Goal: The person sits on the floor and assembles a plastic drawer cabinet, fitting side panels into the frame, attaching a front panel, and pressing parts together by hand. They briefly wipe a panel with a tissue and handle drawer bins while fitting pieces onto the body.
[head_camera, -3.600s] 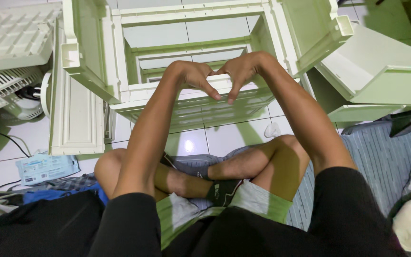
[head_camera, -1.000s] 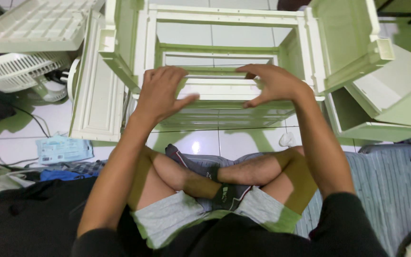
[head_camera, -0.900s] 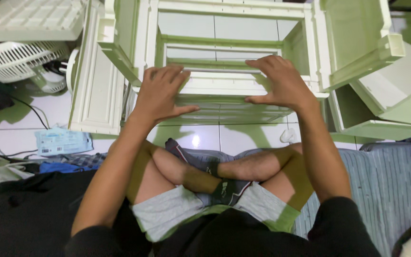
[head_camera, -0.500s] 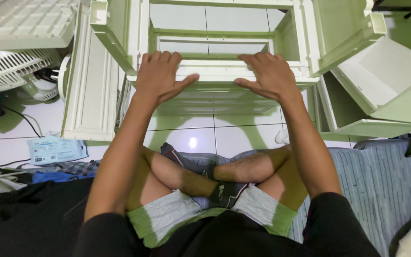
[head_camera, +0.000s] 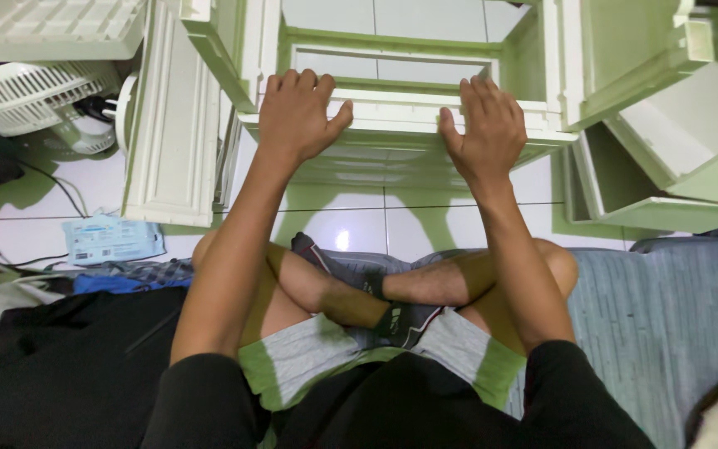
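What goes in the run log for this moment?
left hand: flat on shelf panel | right hand: flat on same panel | frame: behind | fan: left

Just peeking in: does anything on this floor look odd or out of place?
Yes. The pale green plastic cabinet frame lies in pieces, loose drawers strewn beside it. A white fan lies tipped over by a tangle of cables.

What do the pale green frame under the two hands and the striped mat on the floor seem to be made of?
Pale green frame: looks like moulded plastic, smooth with a slight sheen, with ribbed edges and uniform colour. Striped mat: apparently woven textile or soft fibre, matte, with fine parallel ridges; the exact fibre is unclear.
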